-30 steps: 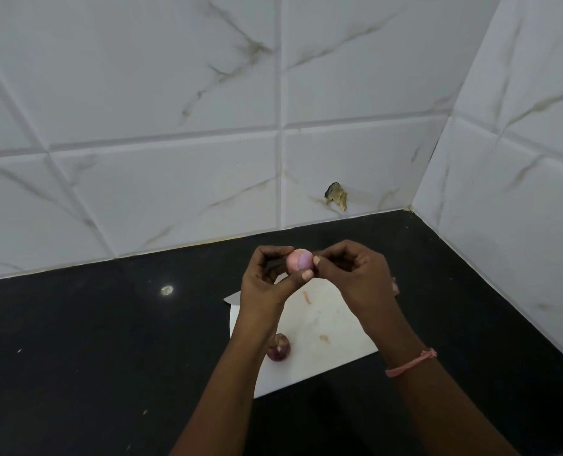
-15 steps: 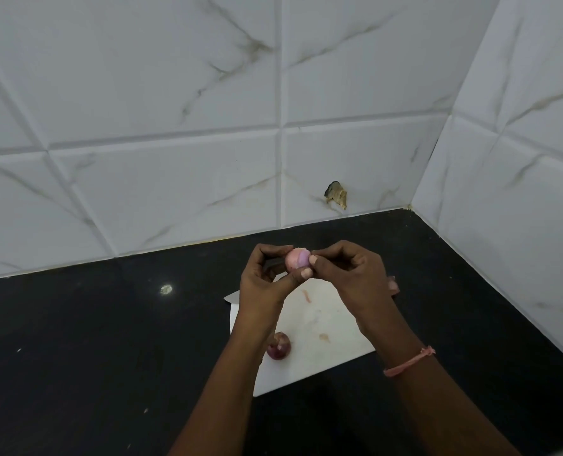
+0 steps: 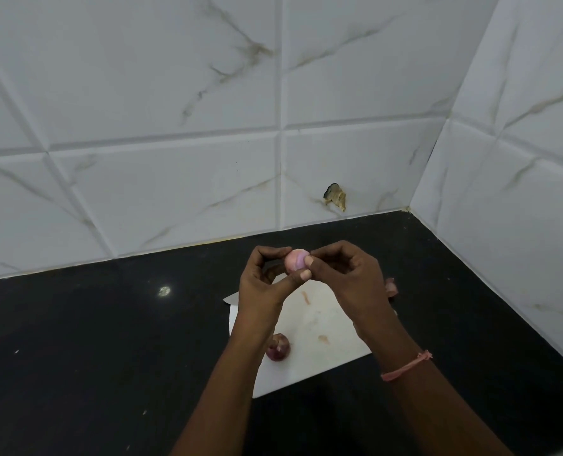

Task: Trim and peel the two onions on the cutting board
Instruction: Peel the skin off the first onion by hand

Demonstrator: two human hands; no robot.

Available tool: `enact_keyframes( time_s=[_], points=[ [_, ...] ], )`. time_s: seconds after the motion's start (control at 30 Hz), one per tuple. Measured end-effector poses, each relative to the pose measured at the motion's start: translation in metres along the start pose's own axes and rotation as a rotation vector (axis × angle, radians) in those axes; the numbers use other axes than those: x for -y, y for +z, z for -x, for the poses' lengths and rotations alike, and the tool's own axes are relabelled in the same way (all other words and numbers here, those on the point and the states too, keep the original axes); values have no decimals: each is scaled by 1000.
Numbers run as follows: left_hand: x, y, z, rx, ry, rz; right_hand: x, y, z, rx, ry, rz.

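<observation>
A small pale pink onion is held up above the white cutting board. My left hand pinches it between thumb and fingers from the left. My right hand pinches it from the right, thumb tip against its side. A second onion, dark purple with its skin on, lies on the board's near left part, just right of my left forearm. Small pinkish scraps lie on the board.
The board lies on a black countertop in a corner of white marble-look tiled walls. A piece of onion skin lies on the counter at the board's right. A chipped spot marks the back wall.
Both hands have kept their hold on the pale onion and shifted it slightly; the onion has turned a little between the fingers. The second onion has not moved.
</observation>
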State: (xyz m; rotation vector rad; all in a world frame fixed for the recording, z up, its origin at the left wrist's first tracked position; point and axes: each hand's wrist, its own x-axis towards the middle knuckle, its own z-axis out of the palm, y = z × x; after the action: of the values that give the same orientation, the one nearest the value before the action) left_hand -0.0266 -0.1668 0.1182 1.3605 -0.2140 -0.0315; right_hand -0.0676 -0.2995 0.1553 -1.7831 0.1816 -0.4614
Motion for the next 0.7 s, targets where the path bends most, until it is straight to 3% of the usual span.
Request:
enact_keyframes(
  time_s=[0.2, 0.37, 0.57, 0.7],
  points=[
    [-3, 0, 1, 2, -18, -18, 0, -4, -1, -11, -7, 42],
    [-5, 1, 3, 27, -119, 165, -2, -4, 0, -39, -12, 38],
    [-7, 1, 3, 30, -144, 232, -5, 0, 2, -45, 45, -172],
    [-6, 2, 3, 35, -162, 239, -4, 3, 3, -40, -15, -64]
  ],
)
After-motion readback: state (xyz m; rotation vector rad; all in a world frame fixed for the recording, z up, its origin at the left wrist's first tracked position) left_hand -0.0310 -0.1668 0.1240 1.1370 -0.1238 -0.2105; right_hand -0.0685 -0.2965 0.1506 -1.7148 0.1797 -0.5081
